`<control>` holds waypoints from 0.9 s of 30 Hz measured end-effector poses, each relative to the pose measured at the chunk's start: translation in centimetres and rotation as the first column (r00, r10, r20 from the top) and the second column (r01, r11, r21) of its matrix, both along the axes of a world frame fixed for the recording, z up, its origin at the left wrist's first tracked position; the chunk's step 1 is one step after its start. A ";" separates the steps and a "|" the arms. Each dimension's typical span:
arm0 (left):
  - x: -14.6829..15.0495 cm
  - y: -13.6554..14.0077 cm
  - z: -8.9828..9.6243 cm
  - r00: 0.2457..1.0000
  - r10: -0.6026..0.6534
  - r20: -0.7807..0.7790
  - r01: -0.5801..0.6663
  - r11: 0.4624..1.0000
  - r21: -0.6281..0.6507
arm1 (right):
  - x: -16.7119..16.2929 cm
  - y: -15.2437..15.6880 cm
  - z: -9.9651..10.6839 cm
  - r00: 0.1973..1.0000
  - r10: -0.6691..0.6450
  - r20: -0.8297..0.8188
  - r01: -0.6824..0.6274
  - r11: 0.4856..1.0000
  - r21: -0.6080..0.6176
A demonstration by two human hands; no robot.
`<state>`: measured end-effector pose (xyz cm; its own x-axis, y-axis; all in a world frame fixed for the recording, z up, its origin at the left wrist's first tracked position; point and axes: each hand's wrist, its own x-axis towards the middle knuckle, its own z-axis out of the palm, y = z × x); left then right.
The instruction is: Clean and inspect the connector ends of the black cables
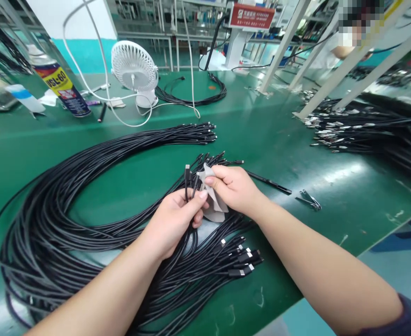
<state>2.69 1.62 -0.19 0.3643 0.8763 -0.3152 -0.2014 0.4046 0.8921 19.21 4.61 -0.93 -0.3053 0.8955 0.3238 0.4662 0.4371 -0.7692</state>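
1. Plug ends, near group: metal-tipped, lying loose to the right of the near cables. I should let no sleeve or wrist drag them out of order.
2. Black cable bundle: one large bend, opening right, across the near left of the green bench. Its weight probably tugs at whatever I lift, so slack is wanted.
3. Left hand: mine, closed on cables; thumb tip at the cloth's edge. A grip close below the plug should stop it twisting.
4. Held plug: upright above my left fingers, metal tip up, just left of the cloth; a second stands beside it.
5. Grey cloth: crumpled, between my hands. The step in hand looks like wiping; a flat fold, drawn toward the tip with light pressure, seems best.
6. Right hand: mine, cloth pinched between thumb and forefinger. Small strokes should spare the metal.
7. Tweezers: black, right of my right hand, best left clear of my forearm.
8. Plug ends, far group: gathered beyond my hands, pointing right; worth leaving aligned.
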 end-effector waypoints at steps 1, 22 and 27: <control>-0.1 0.0 -0.1 1.000 -0.013 -0.024 0.013 1.000 0.006 | -0.1 0.0 -0.1 0.998 -0.031 0.061 0.024 0.993 0.115; -0.9 -0.1 0.8 0.966 -0.217 0.142 0.220 0.976 -0.002 | 0.8 0.1 0.4 0.935 -0.059 -0.350 -0.018 0.977 -0.214; -0.9 0.0 0.9 0.967 -0.143 0.211 0.156 0.987 -0.046 | 0.3 -0.2 0.5 0.889 0.004 -0.457 -0.140 0.954 -0.264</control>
